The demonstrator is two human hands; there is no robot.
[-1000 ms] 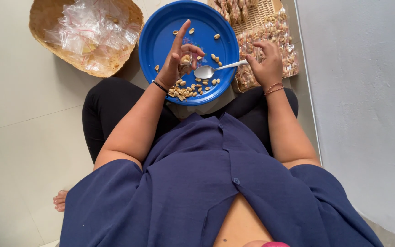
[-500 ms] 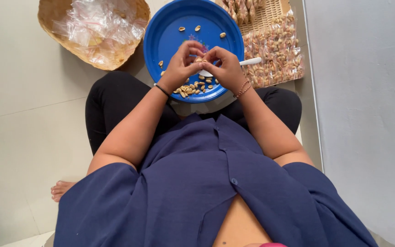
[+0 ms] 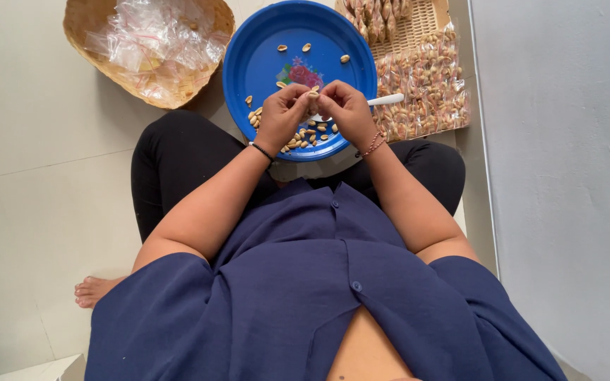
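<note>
Over blue plate (image 3: 259, 53): left hand (image 3: 282, 115) and right hand (image 3: 346, 109) meeting, fingertips pinched together on small pale nut (image 3: 313, 90); white spoon (image 3: 384, 100) tucked under right hand, handle pointing right. Loose shelled nuts (image 3: 303, 135) scattered on plate's near half, few at far rim. Plate resting on lap, near edge overhanging knees. Right of plate, touching: woven tray (image 3: 418, 28) with clear filled packets (image 3: 425, 92), wall close beyond. Upper left: basket (image 3: 82, 21) of empty clear bags (image 3: 157, 42). Open tiled floor (image 3: 30, 176) leftward.
</note>
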